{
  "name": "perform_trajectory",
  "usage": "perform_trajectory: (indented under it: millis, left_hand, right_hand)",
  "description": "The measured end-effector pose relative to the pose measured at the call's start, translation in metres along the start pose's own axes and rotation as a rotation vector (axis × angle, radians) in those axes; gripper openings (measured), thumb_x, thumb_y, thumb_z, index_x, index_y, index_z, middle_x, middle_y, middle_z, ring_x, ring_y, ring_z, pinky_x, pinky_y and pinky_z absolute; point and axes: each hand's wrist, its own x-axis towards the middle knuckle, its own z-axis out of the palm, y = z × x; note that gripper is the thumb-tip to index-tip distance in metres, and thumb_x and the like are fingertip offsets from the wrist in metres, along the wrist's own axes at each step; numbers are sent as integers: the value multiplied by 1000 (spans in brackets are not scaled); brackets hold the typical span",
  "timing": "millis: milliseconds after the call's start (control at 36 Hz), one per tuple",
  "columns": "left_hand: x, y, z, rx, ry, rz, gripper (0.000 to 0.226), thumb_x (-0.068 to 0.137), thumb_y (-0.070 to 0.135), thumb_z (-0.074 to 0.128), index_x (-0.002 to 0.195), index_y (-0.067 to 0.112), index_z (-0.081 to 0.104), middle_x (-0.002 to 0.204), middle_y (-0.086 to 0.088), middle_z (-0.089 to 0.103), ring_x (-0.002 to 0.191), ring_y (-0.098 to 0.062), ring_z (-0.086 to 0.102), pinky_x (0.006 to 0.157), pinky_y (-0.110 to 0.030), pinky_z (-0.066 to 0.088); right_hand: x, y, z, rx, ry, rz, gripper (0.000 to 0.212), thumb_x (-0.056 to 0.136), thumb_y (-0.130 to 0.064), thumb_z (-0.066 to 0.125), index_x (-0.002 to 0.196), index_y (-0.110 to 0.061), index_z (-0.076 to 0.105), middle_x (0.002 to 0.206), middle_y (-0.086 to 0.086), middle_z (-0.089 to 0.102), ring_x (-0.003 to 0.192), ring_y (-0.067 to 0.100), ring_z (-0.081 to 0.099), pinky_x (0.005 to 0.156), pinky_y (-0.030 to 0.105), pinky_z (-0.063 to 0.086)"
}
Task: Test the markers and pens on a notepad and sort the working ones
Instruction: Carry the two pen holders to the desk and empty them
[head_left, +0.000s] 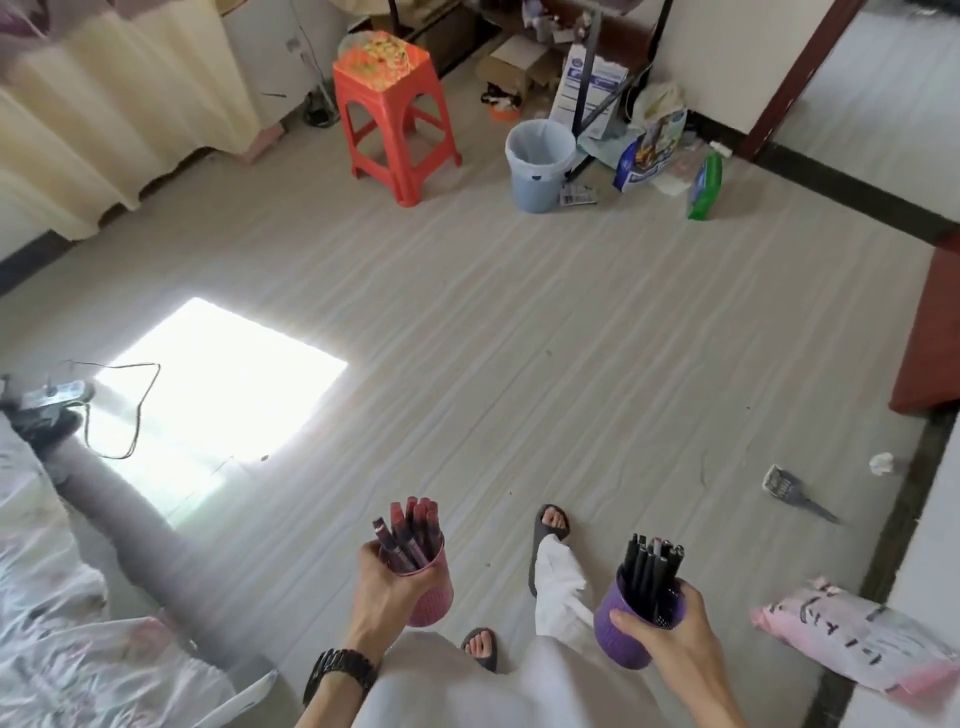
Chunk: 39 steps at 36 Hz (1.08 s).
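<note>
I stand over a grey floor and carry a cup in each hand. My left hand (387, 584) grips a pink mesh cup (434, 592) packed with several dark red markers (410, 530). My right hand (670, 623) grips a purple mesh cup (615, 629) holding several black pens (652, 564). Both cups are upright at about waist height, above my sandalled feet. No notepad shows in this view.
An orange plastic stool (397, 119) stands at the back centre, a pale blue bin (540, 163) and bags to its right. A bed edge (62, 623) lies at lower left, a power strip with cable (57, 392) on the floor, a pink bag (852, 639) at lower right.
</note>
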Motion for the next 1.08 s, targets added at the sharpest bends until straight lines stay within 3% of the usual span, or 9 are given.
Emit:
perform_trajectory:
  millis: [83, 167, 278, 361, 500, 694, 889, 972, 1083]
  left_hand:
    - [14, 20, 12, -42, 24, -63, 85, 50, 41, 96, 114, -1, 59, 101, -11, 72, 92, -23, 71, 84, -49, 57]
    - [23, 46, 23, -76, 77, -122, 89, 46, 41, 97, 113, -4, 59, 97, -12, 73, 88, -24, 72, 80, -46, 58]
    - [46, 94, 35, -111, 102, -116, 90, 46, 44, 96, 110, -7, 59, 94, -14, 73, 85, -27, 72, 78, -50, 59]
    - [66, 129, 41, -143, 132, -108, 90, 48, 47, 95, 111, -6, 59, 94, -13, 73, 84, -26, 73, 78, -50, 59]
    - [109, 185, 43, -202, 182, -110, 94, 43, 54, 95, 114, 8, 55, 95, -6, 73, 81, -14, 73, 70, -36, 59]
    - [202, 250, 26, -161, 144, -125, 93, 44, 49, 93, 116, 5, 54, 98, -9, 71, 86, -19, 71, 66, -31, 56]
    - [305, 347, -4, -164, 137, -68, 70, 60, 29, 95, 107, 23, 43, 101, 1, 63, 83, -5, 62, 55, -14, 47]
    - [346, 393, -17, -154, 104, -26, 78, 60, 32, 96, 115, 17, 43, 107, 1, 61, 91, -7, 60, 66, -23, 46]
    - [392, 446, -29, -141, 83, 15, 87, 56, 41, 96, 121, 11, 48, 110, -4, 66, 97, -17, 66, 81, -39, 55]
  right_hand:
    - [38, -39, -4, -31, -30, -17, 86, 56, -30, 97, 130, -25, 52, 107, -3, 67, 97, 22, 60, 76, 31, 42]
    - [72, -88, -12, -79, -78, -56, 86, 50, -38, 92, 126, -29, 52, 105, -8, 67, 94, 18, 61, 73, 29, 42]
    - [120, -164, -20, -185, -185, -187, 79, 52, -40, 91, 119, -38, 49, 103, -22, 64, 90, 1, 60, 70, 15, 43]
    - [152, -218, -24, -262, -243, -268, 82, 52, -37, 89, 123, -38, 48, 108, -18, 63, 100, 12, 62, 83, 34, 55]
    - [198, -306, -20, -284, -248, -344, 77, 59, -32, 93, 119, -40, 46, 112, -11, 65, 103, 16, 61, 81, 31, 46]
    - [251, -375, 11, -240, -201, -289, 76, 61, -30, 95, 122, -36, 49, 111, -11, 67, 103, 18, 63, 81, 32, 47]
    - [281, -434, 42, -98, -37, -124, 98, 53, -38, 96, 137, -23, 49, 125, 4, 67, 112, 26, 60, 93, 36, 42]
    - [297, -467, 52, -57, -30, -113, 102, 45, -45, 89, 137, -24, 50, 120, 2, 67, 114, 26, 61, 95, 37, 42]
    - [326, -514, 62, -40, -14, -94, 92, 54, -30, 98, 134, -24, 52, 114, 0, 67, 104, 20, 59, 92, 34, 40]
